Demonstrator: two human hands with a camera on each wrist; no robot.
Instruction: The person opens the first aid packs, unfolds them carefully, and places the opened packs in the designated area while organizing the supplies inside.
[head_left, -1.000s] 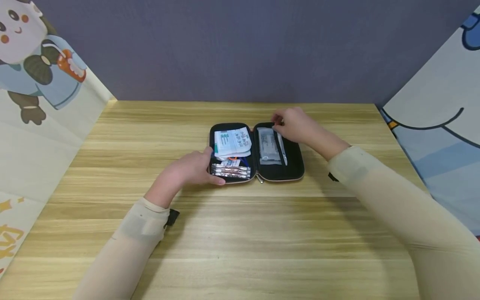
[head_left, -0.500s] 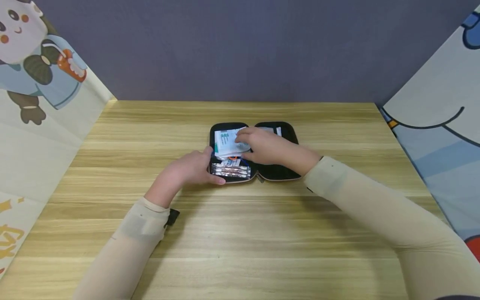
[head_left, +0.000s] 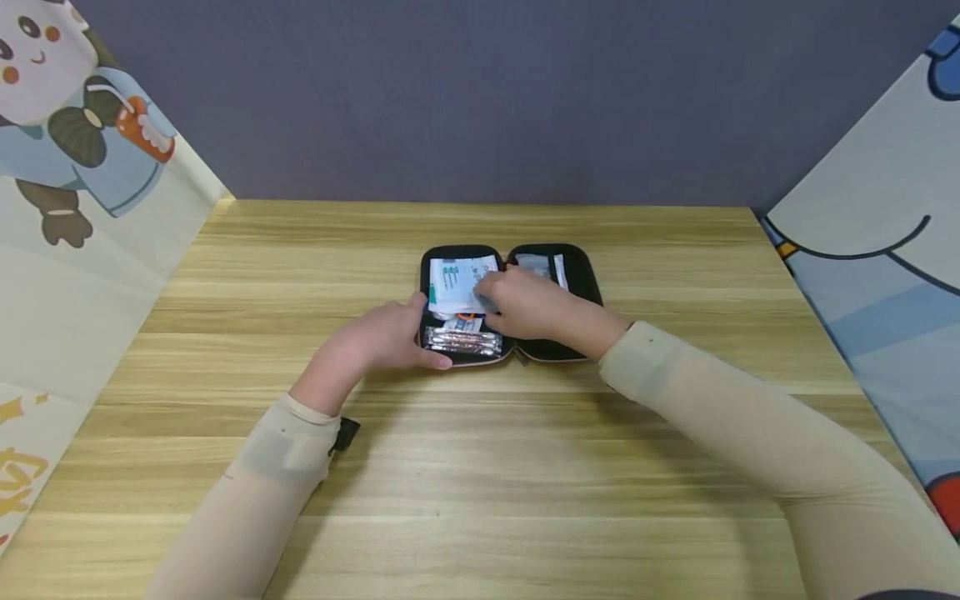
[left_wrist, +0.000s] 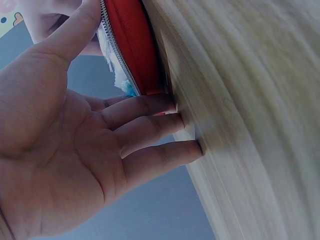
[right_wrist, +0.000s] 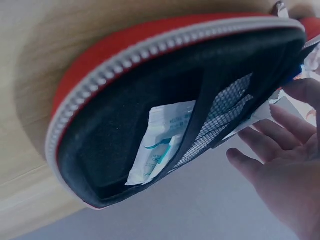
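An open black-lined zip case (head_left: 555, 350) with a red outside (right_wrist: 80, 75) lies flat on the table. My left hand (head_left: 386, 333) rests at its left edge; in the left wrist view, the thumb lies along the zipper rim and the fingers (left_wrist: 150, 162) stretch straight beside the case, tips at the table. Inside the left half are white printed packets (head_left: 453, 285), with silver foil packets (head_left: 461, 342) below. My right hand (head_left: 525, 304) reaches over the hinge and pinches the right edge of the white packets. The right half holds a clear wrapped packet (head_left: 532, 264), partly hidden by that hand.
A black strap and mesh pocket (right_wrist: 222, 107) hold a white-and-teal packet (right_wrist: 162, 140) in the right half. Wood-grain table (head_left: 465, 467) surrounds the case. A dark blue panel (head_left: 480, 100) stands behind, with cartoon-printed walls (head_left: 45, 292) at the sides.
My right hand has left the black strap at the top of the right half and moved left to the white packets. The left hand has stayed at the case edge.
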